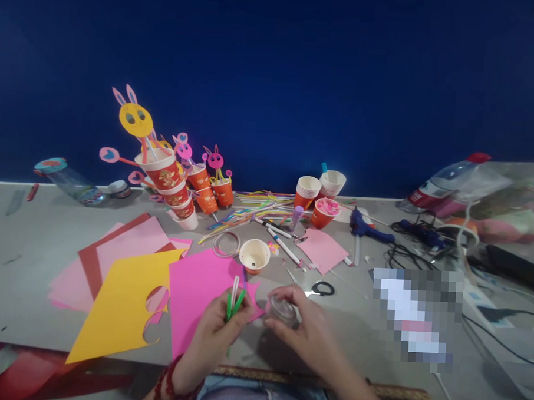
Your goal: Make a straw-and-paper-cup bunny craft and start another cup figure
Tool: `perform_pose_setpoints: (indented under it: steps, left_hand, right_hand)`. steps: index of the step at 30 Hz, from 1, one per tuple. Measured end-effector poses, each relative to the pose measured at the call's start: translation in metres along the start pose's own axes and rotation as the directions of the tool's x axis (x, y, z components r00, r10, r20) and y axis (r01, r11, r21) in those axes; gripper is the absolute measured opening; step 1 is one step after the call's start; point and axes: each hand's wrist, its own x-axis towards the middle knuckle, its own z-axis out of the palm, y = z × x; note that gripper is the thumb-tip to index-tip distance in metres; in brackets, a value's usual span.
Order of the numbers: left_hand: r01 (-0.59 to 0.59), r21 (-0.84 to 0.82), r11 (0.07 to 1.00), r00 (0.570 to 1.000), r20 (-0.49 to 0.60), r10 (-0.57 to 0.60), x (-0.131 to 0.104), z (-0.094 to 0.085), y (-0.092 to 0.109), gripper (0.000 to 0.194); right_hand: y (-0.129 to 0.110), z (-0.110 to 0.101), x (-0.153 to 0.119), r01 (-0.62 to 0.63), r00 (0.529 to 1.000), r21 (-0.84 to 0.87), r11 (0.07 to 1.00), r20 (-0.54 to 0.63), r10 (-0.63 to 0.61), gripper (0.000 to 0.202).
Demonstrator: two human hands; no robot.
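My left hand [226,319] is closed round a white stick [235,284] and green pipe cleaners [234,307], which poke up above its fingers. My right hand [299,325] grips a small clear round container [282,310] between thumb and fingers, just above the table. A bright pink sheet of paper [196,285] lies beside and partly under my left hand. Behind both hands stands a paper cup [254,259] with a dark spot or hole in its bottom. Scissors with black handles [323,288] lie just beyond my right hand.
Paper-cup rabbits [162,172] stand at the back left. Yellow paper with cut-out curves [121,300] lies at left. Markers [283,245], pipe cleaners [249,208] and cups [307,190] fill the back. A blue glue gun [367,228], cables and a bottle [445,181] are at right.
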Motion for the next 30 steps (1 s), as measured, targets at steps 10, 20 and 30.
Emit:
perform_pose_setpoints:
  steps: [10, 20, 30]
  left_hand:
    - [0.158, -0.275, 0.948, 0.985, 0.107, -0.133, 0.006, 0.004, 0.001, 0.052]
    - [0.171, -0.419, 0.892, 0.983, 0.132, -0.127, 0.008, 0.008, -0.004, 0.047]
    - [0.182, -0.541, 0.821, 0.980, 0.163, -0.110, 0.017, 0.011, -0.005, 0.050]
  right_hand:
    - [-0.007, -0.012, 0.008, 0.143, 0.974, 0.206, 0.968, 0.143, -0.174, 0.012]
    - [-0.006, -0.019, 0.009, 0.205, 0.971, 0.090, 0.975, 0.110, -0.214, 0.012]
    - [-0.011, -0.041, 0.017, 0.239, 0.964, 0.060, 0.969, 0.104, -0.244, 0.019]
